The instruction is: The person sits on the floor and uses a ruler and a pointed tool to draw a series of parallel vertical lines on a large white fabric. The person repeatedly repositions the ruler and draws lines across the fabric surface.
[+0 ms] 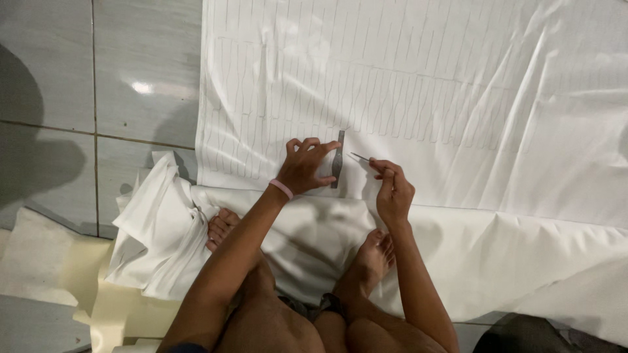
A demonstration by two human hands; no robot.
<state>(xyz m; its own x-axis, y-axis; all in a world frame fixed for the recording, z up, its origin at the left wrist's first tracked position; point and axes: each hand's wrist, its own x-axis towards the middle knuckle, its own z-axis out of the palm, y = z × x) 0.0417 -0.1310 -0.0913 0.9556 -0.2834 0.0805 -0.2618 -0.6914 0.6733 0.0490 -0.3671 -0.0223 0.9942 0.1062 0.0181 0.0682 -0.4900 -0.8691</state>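
Observation:
A large white fabric sheet (pixel 425 78) lies spread on the floor, covered with rows of traced narrow outlines. My left hand (pixel 305 167), with a pink band on the wrist, presses a slim grey template strip (pixel 337 160) flat on the fabric with its fingertips. My right hand (pixel 391 189) sits just right of the strip and pinches a thin pencil (pixel 361 157), whose tip points toward the strip. My bare feet rest on the fabric's near fold below both hands.
Grey floor tiles (pixel 137 72) lie to the left. A bunched pile of white cloth (pixel 157 229) sits at my left foot, with cream foam sheets (pixel 85 274) under it. More white fabric (pixel 523 261) drapes at the lower right.

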